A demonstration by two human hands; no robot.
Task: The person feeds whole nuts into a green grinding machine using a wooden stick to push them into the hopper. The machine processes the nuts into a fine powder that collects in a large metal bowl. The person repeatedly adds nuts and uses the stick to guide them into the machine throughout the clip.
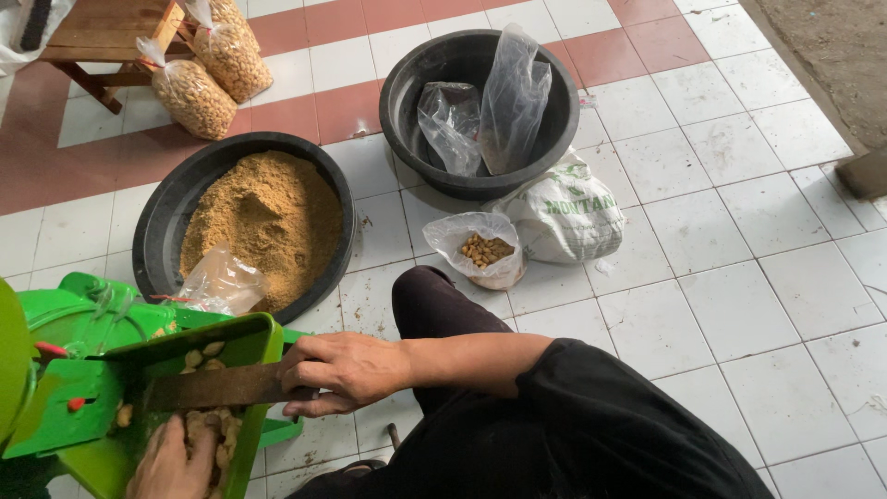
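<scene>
One person is seen from above by the head camera. Two bare hands are in view: the right hand (344,371) near the centre of the frame and the left hand (174,465) at the near left edge, partly cut off. No rings, watch, bracelet or gloves are observed on either hand. The right forearm (471,356) is uncovered as far as the elbow, where a black sleeve (591,407) of plain, loose cloth begins. Dark trousers (434,300) of a similar black or near-black cloth are worn; no pattern, seam detail or marking can be made out. Footwear cannot be told with certainty.
</scene>
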